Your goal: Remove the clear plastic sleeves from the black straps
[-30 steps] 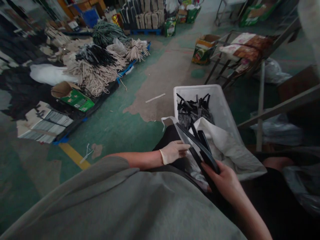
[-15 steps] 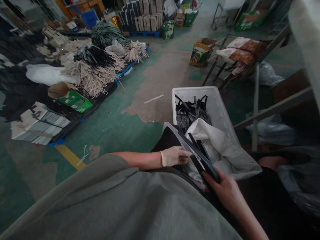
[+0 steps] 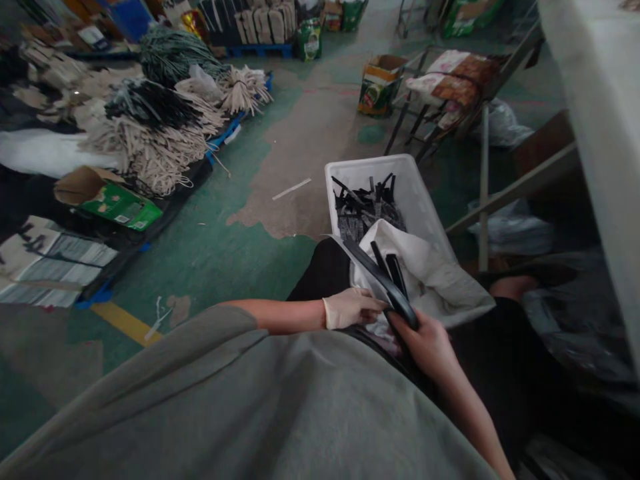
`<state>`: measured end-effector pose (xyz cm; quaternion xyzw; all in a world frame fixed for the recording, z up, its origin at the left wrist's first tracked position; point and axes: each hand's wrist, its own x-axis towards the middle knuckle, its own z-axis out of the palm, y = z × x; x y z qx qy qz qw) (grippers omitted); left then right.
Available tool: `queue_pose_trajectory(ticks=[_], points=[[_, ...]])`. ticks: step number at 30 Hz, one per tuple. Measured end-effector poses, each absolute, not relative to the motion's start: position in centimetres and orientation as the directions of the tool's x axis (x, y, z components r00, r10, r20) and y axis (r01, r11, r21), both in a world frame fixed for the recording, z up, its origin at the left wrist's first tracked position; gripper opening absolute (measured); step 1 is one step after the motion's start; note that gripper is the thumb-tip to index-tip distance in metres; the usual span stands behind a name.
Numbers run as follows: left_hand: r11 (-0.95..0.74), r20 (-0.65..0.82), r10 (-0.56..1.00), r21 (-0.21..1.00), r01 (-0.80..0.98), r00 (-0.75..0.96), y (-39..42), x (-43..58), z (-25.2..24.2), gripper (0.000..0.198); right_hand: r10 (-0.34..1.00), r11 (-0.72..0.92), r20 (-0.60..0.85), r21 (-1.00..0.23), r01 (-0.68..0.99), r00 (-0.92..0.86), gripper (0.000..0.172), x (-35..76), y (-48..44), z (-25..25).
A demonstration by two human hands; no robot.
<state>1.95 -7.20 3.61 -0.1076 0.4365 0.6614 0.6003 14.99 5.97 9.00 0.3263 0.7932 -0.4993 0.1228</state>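
Observation:
A long black strap with a pale translucent edge slants across my lap, its far end towards the white bin. My right hand, bare, is closed round its near end. My left hand, in a pale glove, has its fingers pressed together at the strap's near part, close to my right fingertips. Just beyond the strap, short black strips lie on a crumpled white cloth draped over the bin's near end. More black pieces fill part of the bin.
To the left, a pallet carries bundled beige cords, dark cords and a green carton. A metal frame with a patterned cushion stands behind the bin. A pale tabletop edges the right side.
The view has swung a little to the right, shifting the surroundings left. My left fingertips are now closer to my right fingertips along the strap. My right hand still grips it.

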Motion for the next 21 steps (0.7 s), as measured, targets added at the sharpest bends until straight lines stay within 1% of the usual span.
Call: queue_pose_trajectory(ticks=[2,4,7,8,10,12,14,15,17,18,20,21], points=[[0.089,-0.653,0.707,0.462,-0.882,-0.271,-7.2,1.8,3.7,0.029,0.362,0.235,-0.548,-0.730,0.642,-0.754,0.030,15.5,6.3,9.1],[0.042,-0.648,0.693,0.474,-0.880,-0.316,-7.4,0.9,3.7,0.027,0.333,0.230,-0.540,-0.748,0.622,-0.773,0.033,16.8,6.8,9.2],[0.019,-0.681,0.656,0.444,-0.896,-0.324,-7.7,-0.5,3.6,0.025,0.354,0.253,-0.498,-0.764,0.594,-0.791,0.034,18.5,7.1,9.2],[0.029,-0.695,0.653,0.420,-0.907,-0.301,-7.7,-0.8,3.7,0.023,0.378,0.239,-0.483,-0.773,0.587,-0.790,0.033,18.7,7.1,9.1],[0.045,-0.718,0.653,0.353,-0.935,-0.240,-7.5,-0.8,4.1,0.019,0.462,0.158,-0.444,-0.811,0.564,-0.768,0.032,18.7,7.1,8.8],[0.046,-0.719,0.670,0.290,-0.956,-0.185,-7.4,-0.7,4.9,0.017,0.573,0.058,-0.384,-0.862,0.503,-0.724,0.030,18.3,7.3,8.3],[0.050,-0.699,0.700,0.255,-0.966,-0.148,-7.4,-0.6,5.7,0.016,0.639,0.034,-0.308,-0.904,0.426,-0.705,0.030,18.0,7.5,8.0],[0.059,-0.689,0.712,0.251,-0.966,-0.136,-7.5,-0.4,6.1,0.016,0.635,0.052,-0.271,-0.919,0.390,-0.723,0.030,17.8,7.5,8.0],[0.111,-0.686,0.720,0.263,-0.958,-0.105,-7.7,0.2,6.5,0.014,0.563,0.145,-0.188,-0.936,0.320,-0.805,0.031,17.3,7.4,8.1],[0.146,-0.687,0.721,0.277,-0.950,-0.089,-7.8,0.6,6.5,0.013,0.497,0.210,-0.146,-0.936,0.281,-0.855,0.030,17.0,7.2,8.3],[0.212,-0.672,0.739,0.300,-0.930,-0.048,-7.9,1.7,6.2,0.009,0.356,0.334,-0.059,-0.924,0.186,-0.933,0.023,16.2,6.6,8.5],[0.234,-0.652,0.758,0.306,-0.923,-0.024,-8.0,2.2,6.0,0.007,0.311,0.379,-0.018,-0.915,0.142,-0.950,0.020,15.7,6.3,8.5]])
